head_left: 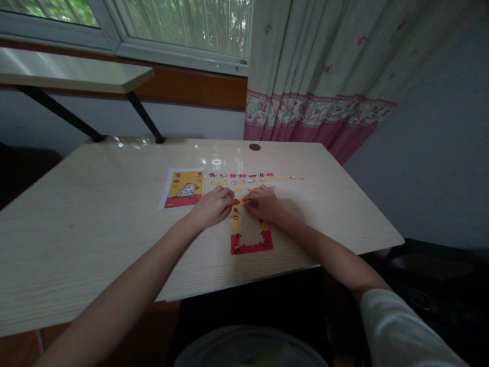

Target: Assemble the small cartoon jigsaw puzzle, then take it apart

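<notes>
A partly joined jigsaw puzzle border (pixel 252 249), red at the bottom and yellow along the sides, lies on the table with its middle open. My left hand (pixel 216 206) is at the border's top left corner, thumb and fingers closed on a yellow puzzle piece (pixel 239 200). Opposite it, my right hand (pixel 263 205) pinches at the same top edge, its fingertips nearly touching those of the left. The fingers partly hide the pieces there. Beyond both hands, loose puzzle pieces (pixel 242 175) lie in rows, red ones farthest away and yellow and white ones nearer.
Left of the loose pieces lies a printed reference picture (pixel 184 189) of a white duck-like figure on yellow and red. The pale wooden table (pixel 114 224) has a round brown grommet (pixel 254 147) near its back edge. A raised shelf (pixel 76 71) stands back left; a curtain (pixel 305 76) hangs behind.
</notes>
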`<state>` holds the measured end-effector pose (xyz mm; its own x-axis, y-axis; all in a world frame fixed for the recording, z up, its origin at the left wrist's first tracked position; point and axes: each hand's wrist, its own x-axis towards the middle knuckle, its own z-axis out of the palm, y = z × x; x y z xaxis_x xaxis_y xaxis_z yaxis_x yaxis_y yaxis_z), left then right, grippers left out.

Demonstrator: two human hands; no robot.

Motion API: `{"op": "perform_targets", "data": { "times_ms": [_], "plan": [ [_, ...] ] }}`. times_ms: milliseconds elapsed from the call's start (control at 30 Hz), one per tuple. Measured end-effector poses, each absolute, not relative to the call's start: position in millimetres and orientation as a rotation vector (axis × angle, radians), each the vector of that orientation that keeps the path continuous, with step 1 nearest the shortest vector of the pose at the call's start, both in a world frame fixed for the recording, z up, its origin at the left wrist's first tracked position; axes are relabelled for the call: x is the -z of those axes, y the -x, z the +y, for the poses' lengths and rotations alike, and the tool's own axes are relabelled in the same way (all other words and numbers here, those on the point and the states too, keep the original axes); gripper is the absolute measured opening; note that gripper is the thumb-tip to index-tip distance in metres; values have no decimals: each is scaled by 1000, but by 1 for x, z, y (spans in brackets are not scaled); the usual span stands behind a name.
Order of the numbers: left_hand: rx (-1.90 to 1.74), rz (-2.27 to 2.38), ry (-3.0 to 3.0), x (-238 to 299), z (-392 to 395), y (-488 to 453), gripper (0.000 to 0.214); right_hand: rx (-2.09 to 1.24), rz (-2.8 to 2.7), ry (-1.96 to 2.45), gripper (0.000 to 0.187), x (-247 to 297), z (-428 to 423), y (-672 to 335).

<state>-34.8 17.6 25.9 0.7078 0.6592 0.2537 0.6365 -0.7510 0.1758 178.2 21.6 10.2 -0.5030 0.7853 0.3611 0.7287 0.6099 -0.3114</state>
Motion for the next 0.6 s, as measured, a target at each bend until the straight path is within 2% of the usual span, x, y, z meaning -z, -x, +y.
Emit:
{"op": "perform_targets", "data": {
  "times_ms": [600],
  "plan": [
    [-499,1029,-2854,-29,16,36,31,-173,-2465,1073,11,-17,19,-185]
  ]
}}
